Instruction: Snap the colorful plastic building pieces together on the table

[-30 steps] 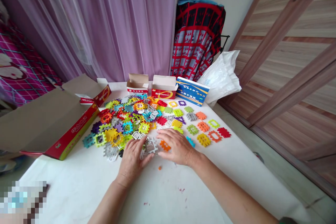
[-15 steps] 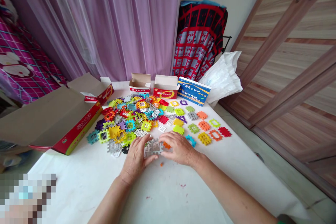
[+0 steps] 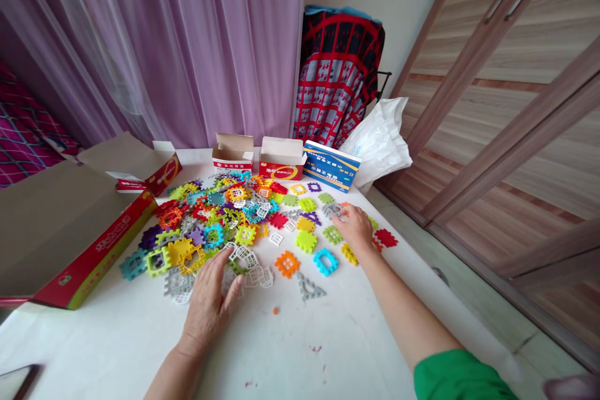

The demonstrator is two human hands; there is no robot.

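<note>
My left hand [image 3: 212, 294] rests at the front edge of a pile of interlocking plastic building pieces [image 3: 213, 200]. Its thumb and fingers are apart, beside white lattice pieces [image 3: 257, 272], and nothing shows in its grip. Out to the right, my right hand [image 3: 354, 228] reaches over the spread pieces. Its fingertips are at a grey piece [image 3: 332, 211], and the fingers are partly hidden, so whether they grip anything is unclear. Between the hands lie an orange square piece [image 3: 287, 264], a blue ring-shaped piece [image 3: 325, 261] and a grey triangular piece [image 3: 309, 289].
A large open red box [image 3: 100, 256] stands at the left. Along the back are two small red-and-white boxes [image 3: 233, 165] and a blue box [image 3: 332, 169], with a white bag [image 3: 382, 137] behind. A red piece [image 3: 386, 238] lies near the table's right edge.
My hands have parted; half a second ago they were together around a grey piece. The right hand has moved away to the right, uncovering the grey triangular piece. The view has turned right.
</note>
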